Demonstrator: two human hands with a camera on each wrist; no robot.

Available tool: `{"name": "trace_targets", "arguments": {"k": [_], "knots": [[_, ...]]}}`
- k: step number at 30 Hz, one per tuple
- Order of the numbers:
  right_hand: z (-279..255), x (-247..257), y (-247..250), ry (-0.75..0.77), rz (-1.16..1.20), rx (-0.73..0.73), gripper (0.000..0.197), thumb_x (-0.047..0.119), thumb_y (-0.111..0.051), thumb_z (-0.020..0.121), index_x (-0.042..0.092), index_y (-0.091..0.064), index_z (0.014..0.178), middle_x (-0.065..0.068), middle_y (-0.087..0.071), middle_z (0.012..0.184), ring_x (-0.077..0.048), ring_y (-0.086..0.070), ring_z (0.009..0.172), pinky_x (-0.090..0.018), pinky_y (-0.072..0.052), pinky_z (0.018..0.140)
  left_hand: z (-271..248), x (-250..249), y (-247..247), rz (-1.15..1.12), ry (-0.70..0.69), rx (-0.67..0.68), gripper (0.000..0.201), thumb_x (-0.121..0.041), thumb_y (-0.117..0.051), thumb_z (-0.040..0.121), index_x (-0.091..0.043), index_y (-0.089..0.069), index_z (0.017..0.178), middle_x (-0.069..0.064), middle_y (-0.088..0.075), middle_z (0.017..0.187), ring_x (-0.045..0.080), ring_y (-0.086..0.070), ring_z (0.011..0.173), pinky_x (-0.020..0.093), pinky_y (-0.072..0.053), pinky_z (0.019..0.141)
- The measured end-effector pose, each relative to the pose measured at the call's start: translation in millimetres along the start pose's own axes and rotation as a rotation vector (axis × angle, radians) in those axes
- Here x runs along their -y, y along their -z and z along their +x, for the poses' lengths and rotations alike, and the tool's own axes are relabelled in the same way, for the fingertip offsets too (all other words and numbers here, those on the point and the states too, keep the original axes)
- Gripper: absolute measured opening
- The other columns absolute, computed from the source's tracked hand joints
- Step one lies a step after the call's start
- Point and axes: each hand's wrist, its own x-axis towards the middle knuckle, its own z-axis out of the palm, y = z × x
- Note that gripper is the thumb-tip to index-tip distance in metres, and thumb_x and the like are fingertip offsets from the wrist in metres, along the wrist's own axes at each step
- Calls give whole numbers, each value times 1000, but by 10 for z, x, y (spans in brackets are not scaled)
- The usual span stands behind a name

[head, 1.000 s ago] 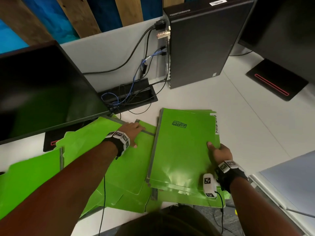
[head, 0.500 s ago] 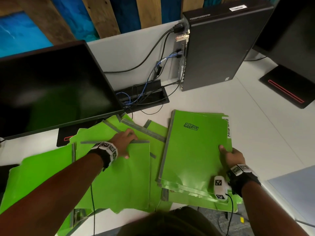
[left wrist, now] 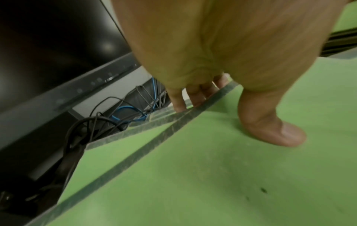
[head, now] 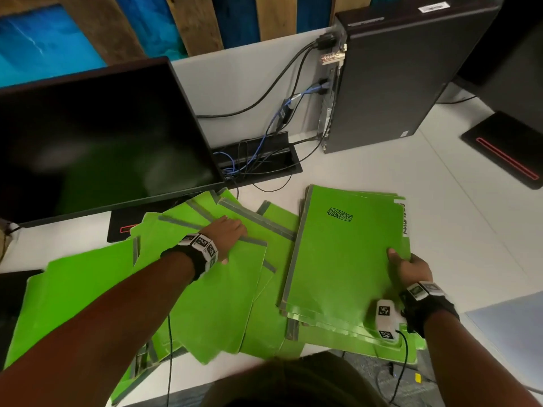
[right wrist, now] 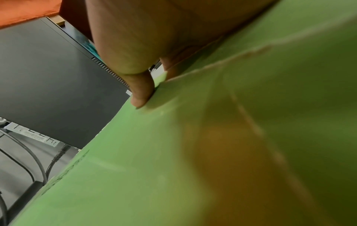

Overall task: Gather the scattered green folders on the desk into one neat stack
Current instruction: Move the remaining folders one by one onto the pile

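We're maybe halfway, we'd say. A decent stack [head: 346, 254] of green folders sits on the table [head: 367, 171] at the right, long axis running away from us, spines on the left. Our right hand [head: 408, 268] pinches its right edge, thumb on top. The loose folders [head: 211, 295] left of it fan out at mixed angles, overlapping; our left hand [head: 226, 233] grips the far edge of one, fingers curled over.
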Motion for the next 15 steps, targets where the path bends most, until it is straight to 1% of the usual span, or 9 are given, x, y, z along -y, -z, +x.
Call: {"name": "trace_targets", "arguments": {"k": [3,4,6,7,9,10,12,13,15], "knots": [[-18,9,2,8,0,8,50,49,-60,83,9,-66,113,-18,-68,111,-37,-63,96,-44,-51,87,1,14,122,-124,31,63,85,-17,-87,60,-24,-37,128,2,-55,127,25,-55,114,39,-44,99],[-24,16,8,11,5,9,49,48,-60,84,9,-66,113,-18,-68,111,-37,-63,97,-43,-51,87,-22,31,186,-126,29,92,85,-19,-87,60,-25,-37,129,1,-54,129,25,-55,114,39,-45,97],[-34,20,19,9,16,13,49,48,-60,84,9,-66,113,-18,-68,111,-36,-64,96,-41,-51,86,-82,85,304,-112,31,126,86,-28,-85,61,-24,-40,135,-1,-52,130,23,-51,119,38,-43,101],[-35,19,23,8,20,18,49,48,-60,84,9,-66,113,-17,-68,111,-36,-64,96,-41,-51,86,-126,108,356,-141,45,138,84,-30,-85,62,-23,-43,134,-3,-54,122,20,-51,114,38,-43,101],[-44,20,29,5,31,31,49,49,-61,83,10,-67,112,-17,-68,111,-36,-64,96,-43,-52,87,-247,143,445,-218,40,147,70,-30,-85,61,-22,-54,123,-11,-53,99,14,-50,99,34,-45,93],[-49,23,33,6,39,34,49,48,-62,83,9,-67,112,-17,-68,111,-36,-64,96,-44,-52,87,-324,151,483,-242,25,148,60,-30,-85,61,-23,-59,114,-13,-52,91,12,-51,94,31,-45,88],[-55,37,38,12,49,37,48,48,-63,83,9,-67,111,-17,-69,110,-36,-65,96,-45,-52,87,-499,155,584,-305,3,112,42,-28,-86,59,-27,-60,93,-13,-57,84,12,-57,87,29,-47,78],[-56,37,38,15,51,37,48,48,-63,83,9,-68,110,-17,-69,109,-35,-65,95,-46,-52,86,-585,157,644,-361,0,74,38,-26,-87,58,-26,-61,87,-13,-61,83,11,-60,84,29,-49,77],[-68,37,38,15,55,39,48,48,-62,83,9,-68,110,-17,-69,109,-35,-65,94,-45,-53,86,-734,203,775,-529,-18,-50,39,-17,-87,59,-28,-65,88,-15,-68,83,4,-65,81,26,-53,76]]}}
